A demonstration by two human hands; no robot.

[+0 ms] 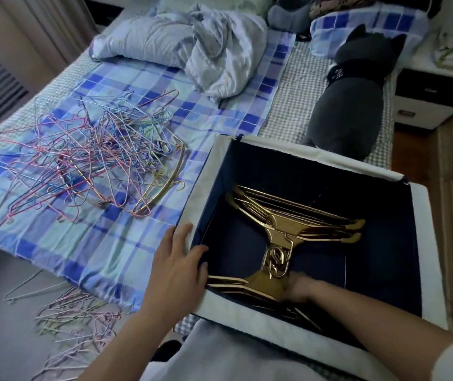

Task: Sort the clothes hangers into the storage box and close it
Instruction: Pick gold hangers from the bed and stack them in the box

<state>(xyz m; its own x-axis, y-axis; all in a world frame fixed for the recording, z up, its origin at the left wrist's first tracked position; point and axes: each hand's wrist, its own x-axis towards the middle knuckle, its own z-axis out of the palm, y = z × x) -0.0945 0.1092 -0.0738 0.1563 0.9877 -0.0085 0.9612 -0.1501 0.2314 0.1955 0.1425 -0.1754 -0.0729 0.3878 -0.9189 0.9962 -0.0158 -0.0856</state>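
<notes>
An open storage box [423, 215] with a white rim and dark blue lining stands on the bed at lower right. Two bundles of gold hangers [297, 215] lie inside it, hooks meeting in the middle. My left hand [177, 265] rests on the box's left rim, fingers bent over the edge. Inside the box, my right hand [299, 291] is blurred and lies on the near gold bundle; its grip is unclear. A tangled pile of coloured wire hangers [82, 158] lies on the checked bedsheet to the left, with a gold hanger [162, 185] at its right edge.
More wire hangers [68, 317] lie on the floor below the bed edge. A pillow [143, 42] and crumpled sheet [220, 53] sit at the head of the bed. A grey plush toy [354, 100] lies behind the box. A nightstand [428, 94] stands at right.
</notes>
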